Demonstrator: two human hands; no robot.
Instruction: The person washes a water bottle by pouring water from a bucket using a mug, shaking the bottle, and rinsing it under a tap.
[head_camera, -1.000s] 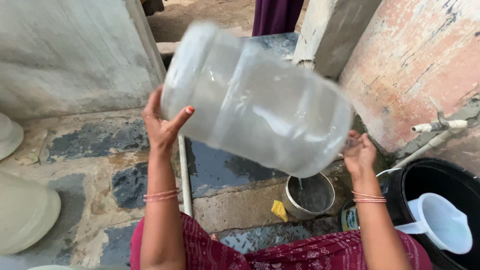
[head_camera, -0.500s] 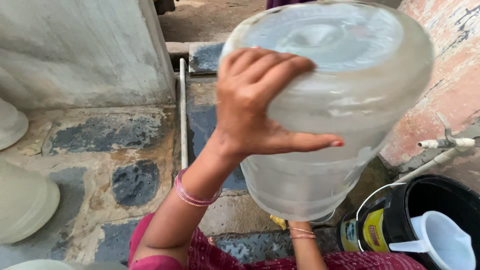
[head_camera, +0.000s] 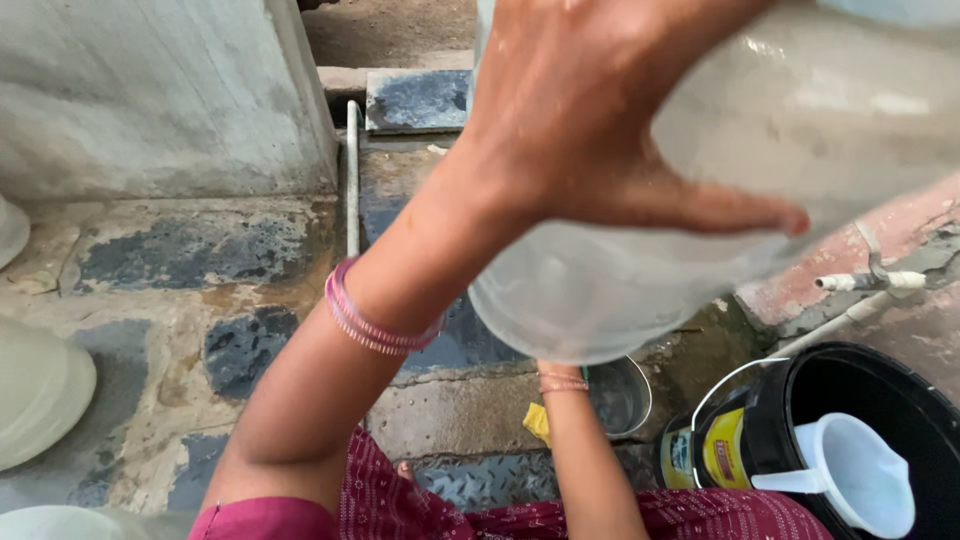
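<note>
**Big clear jar lifted close to the head camera, both hands on it**

- Large clear plastic jar (head_camera: 700, 250) fills the upper right of the view, held up off the ground and tilted; its lower rounded end hangs over the wet stone floor (head_camera: 240, 250).
- Left hand (head_camera: 600, 110) is pressed flat on the jar's near side, fingers spread, thumb stretched out to the right. Pink bangles (head_camera: 375, 320) on that wrist.
- Right hand: hidden behind the jar's lower end. Only the forearm and a bangled wrist (head_camera: 562, 382) show, running up under the jar. Can't tell how the fingers sit.
- Below the jar: a metal pot (head_camera: 625, 400) on the floor, mostly covered by the jar, and a yellow scrap (head_camera: 538, 422) just beside the right forearm.
- Lower right corner: black bucket (head_camera: 780, 420) with a white jug (head_camera: 860, 475) inside.
- Right edge: white tap (head_camera: 870, 280) at the base of the reddish wall.
- Left edge: pale rounded vessels (head_camera: 35, 395), well apart from the hands.
- A thin pipe (head_camera: 351, 180) runs along the floor beside the grey wall.
</note>
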